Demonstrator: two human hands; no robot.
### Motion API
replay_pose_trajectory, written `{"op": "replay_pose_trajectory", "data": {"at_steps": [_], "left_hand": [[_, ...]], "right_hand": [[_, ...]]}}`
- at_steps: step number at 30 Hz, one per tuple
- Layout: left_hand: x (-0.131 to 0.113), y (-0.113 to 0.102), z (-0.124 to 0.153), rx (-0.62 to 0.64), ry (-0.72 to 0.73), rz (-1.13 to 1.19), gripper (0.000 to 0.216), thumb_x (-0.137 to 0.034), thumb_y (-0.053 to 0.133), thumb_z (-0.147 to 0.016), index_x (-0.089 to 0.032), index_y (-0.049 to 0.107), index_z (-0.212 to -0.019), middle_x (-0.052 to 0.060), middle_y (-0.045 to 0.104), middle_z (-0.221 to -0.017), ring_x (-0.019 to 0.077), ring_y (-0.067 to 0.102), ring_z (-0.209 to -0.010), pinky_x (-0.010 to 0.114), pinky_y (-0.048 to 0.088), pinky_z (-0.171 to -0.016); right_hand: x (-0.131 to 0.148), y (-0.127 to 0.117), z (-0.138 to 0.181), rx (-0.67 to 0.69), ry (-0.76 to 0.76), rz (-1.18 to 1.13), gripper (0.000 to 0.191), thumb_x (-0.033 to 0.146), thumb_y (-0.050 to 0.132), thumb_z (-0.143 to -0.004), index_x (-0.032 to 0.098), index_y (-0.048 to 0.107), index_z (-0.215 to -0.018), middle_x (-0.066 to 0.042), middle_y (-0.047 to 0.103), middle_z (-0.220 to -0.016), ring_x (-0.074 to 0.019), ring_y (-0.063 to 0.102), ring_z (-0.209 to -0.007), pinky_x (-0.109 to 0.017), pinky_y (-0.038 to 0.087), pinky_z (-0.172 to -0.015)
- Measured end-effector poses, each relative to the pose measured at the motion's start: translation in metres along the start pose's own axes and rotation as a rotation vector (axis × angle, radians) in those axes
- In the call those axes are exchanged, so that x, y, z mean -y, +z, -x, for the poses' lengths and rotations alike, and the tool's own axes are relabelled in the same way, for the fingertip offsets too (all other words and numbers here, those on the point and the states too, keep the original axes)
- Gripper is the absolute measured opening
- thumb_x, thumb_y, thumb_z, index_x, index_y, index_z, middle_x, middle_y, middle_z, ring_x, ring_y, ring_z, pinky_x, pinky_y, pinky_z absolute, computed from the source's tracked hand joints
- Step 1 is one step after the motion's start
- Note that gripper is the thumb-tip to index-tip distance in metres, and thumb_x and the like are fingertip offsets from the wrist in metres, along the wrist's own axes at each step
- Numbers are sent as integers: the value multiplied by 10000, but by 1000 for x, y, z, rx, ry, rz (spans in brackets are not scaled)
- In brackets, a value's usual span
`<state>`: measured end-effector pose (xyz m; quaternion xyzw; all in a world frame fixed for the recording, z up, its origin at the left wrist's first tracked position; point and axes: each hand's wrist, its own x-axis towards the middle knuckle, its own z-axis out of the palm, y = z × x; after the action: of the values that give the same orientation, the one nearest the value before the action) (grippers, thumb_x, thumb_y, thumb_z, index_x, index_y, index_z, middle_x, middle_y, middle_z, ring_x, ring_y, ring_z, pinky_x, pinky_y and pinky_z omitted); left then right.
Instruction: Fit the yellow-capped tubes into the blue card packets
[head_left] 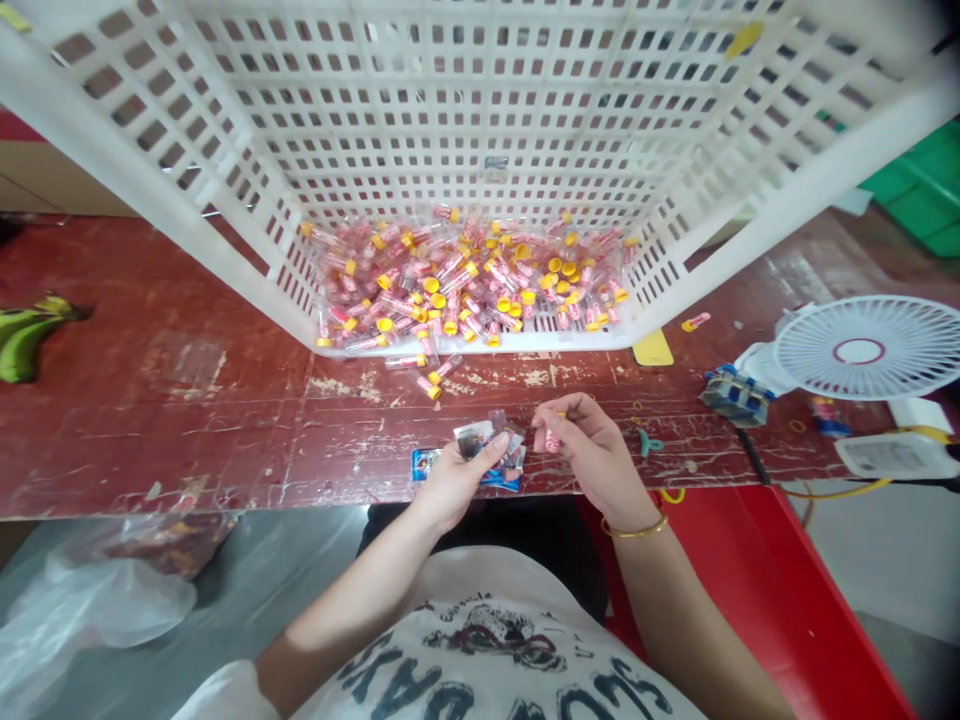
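Note:
My left hand point(456, 480) is closed, with the thumb pressing on several small printed packets point(480, 440) of silver and dark film. Just to its right, my right hand point(589, 445) pinches a small clear tube point(553, 440) with pink print and a yellow cap, partly covered by the fingers. Under the left hand, a blue printed packet point(425, 464) lies at the table's front edge. A white plastic crate point(480, 130), tipped on its side with its mouth toward me, holds a heap of similar yellow-capped tubes point(450, 285). A few tubes point(435, 378) lie just outside its rim.
The worn red table point(187, 400) carries a white fan point(862, 350), a blue-wrapped bundle point(737, 395), a yellow card point(653, 348) and a teal clip point(649, 443) on the right. Green bananas point(26, 340) lie at the left. Plastic bags point(105, 600) are below the left edge.

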<state>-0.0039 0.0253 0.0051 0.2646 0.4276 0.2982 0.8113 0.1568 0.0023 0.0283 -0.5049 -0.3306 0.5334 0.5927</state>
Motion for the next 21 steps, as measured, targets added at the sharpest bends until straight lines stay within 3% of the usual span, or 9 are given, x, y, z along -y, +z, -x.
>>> {"op": "replay_pose_trajectory", "data": {"at_steps": [3, 6, 7, 9, 11, 12, 16, 19, 21], "left_hand": [[-1, 1, 1, 58, 31, -55, 292, -397, 738, -712, -143, 715, -854, 53, 712, -839, 161, 649, -737, 300, 521, -741], [1, 0, -1, 74, 112, -160, 264, -407, 704, -743, -150, 714, -801, 37, 702, -775, 159, 636, -726, 276, 508, -721], [1, -1, -1, 64, 117, -184, 268, -416, 692, -751, -153, 715, -800, 36, 701, -769, 159, 634, -708, 277, 507, -712], [2, -2, -1, 34, 92, -192, 280, -426, 686, -752, -157, 713, -826, 43, 704, -798, 163, 634, -682, 297, 511, -702], [1, -2, 0, 25, 77, -177, 284, -416, 697, -744, -151, 710, -847, 46, 697, -816, 157, 625, -657, 309, 514, -696], [0, -2, 1, 41, 85, -179, 280, -400, 705, -741, -148, 710, -862, 46, 691, -822, 150, 617, -655, 308, 512, -702], [-3, -1, 4, 156, 192, -316, 233, -369, 705, -749, -152, 731, -831, 61, 671, -869, 158, 613, -724, 292, 501, -735], [-4, 1, 5, 222, 307, -505, 178, -338, 714, -745, -165, 744, -775, 84, 655, -1006, 209, 618, -928, 291, 472, -844], [-4, 2, 5, 237, 309, -526, 166, -321, 722, -743, -165, 743, -793, 88, 657, -1025, 216, 616, -972, 293, 459, -883]], "right_hand": [[5, 1, 4, 118, 7, 27, 225, 341, 689, -788, 204, 512, -761, 0, 665, -806, -93, 585, -574, -255, 503, -597], [9, 0, 2, 311, 93, 27, 279, 431, 678, -780, 212, 505, -766, 8, 654, -698, -129, 615, -585, -304, 526, -617], [9, -2, -1, 278, 80, 64, 294, 449, 678, -774, 213, 504, -756, 11, 646, -664, -145, 634, -613, -307, 528, -620], [7, -6, -6, 28, -29, 160, 299, 446, 681, -771, 216, 493, -744, 0, 666, -688, -173, 672, -733, -298, 529, -644], [4, -11, -10, -211, -136, 207, 286, 425, 675, -787, 224, 473, -769, -26, 711, -828, -187, 682, -860, -304, 532, -695], [3, -12, -11, -240, -155, 202, 285, 419, 673, -793, 228, 463, -785, -37, 720, -896, -191, 681, -898, -320, 533, -736], [2, -8, -10, -93, -192, 117, 289, 417, 667, -802, 236, 441, -804, -43, 727, -958, -187, 691, -891, -368, 505, -871], [3, -2, -12, 3, -187, 103, 247, 396, 645, -826, 241, 453, -845, -40, 722, -979, -173, 694, -838, -362, 526, -834], [3, -1, -13, 63, -163, 90, 205, 369, 626, -846, 239, 469, -865, -40, 717, -980, -166, 695, -793, -359, 549, -782]]}}
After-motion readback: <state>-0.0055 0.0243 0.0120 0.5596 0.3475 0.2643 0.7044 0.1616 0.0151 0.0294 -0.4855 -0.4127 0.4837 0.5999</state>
